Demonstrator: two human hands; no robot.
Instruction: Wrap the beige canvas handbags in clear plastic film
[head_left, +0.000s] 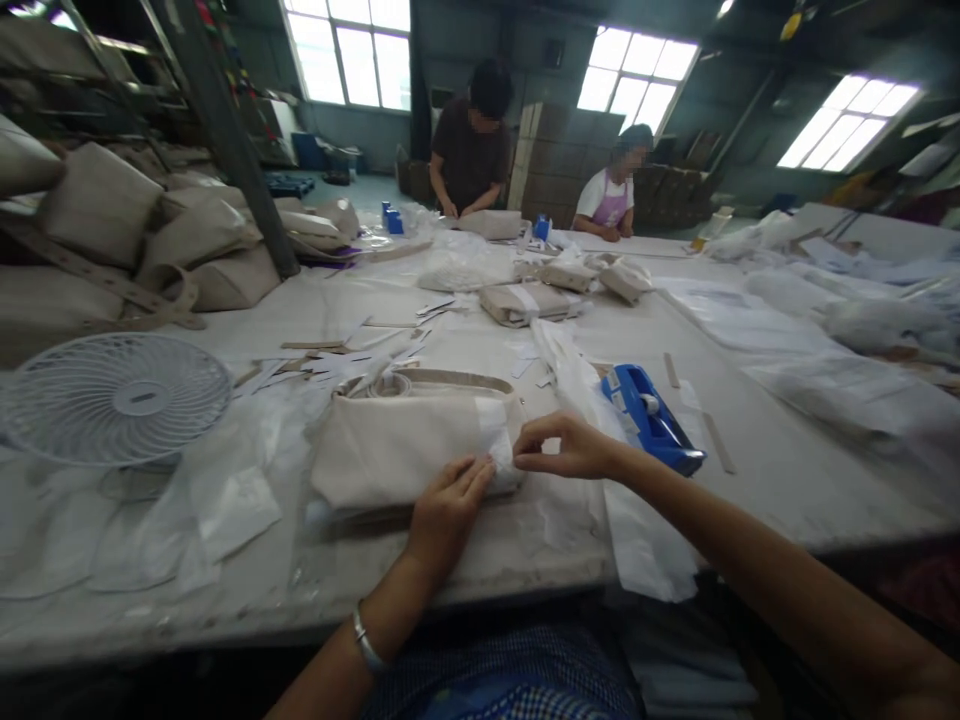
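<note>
A beige bag (397, 450) lies flat on the white table (555, 560), its strap coiled along the far edge. Around its right end runs a white wrap (495, 440). My left hand (450, 500) rests on the bag's near right part, fingers extended together and touching the wrap's edge. Just right of the wrap is my right hand (562, 447), its thumb and fingertips bent together at the bag's right edge; whatever is between them is too small to make out. Beyond my right forearm sits a blue tape dispenser (649, 415).
A white fan (124, 398) stands at the left, before piled beige bags (112, 200). Wrapped bags (525, 302) and paper strips (322, 365) lie farther back. Plastic sheets (885, 400) cover the right side. Two people (472, 150) work across the table.
</note>
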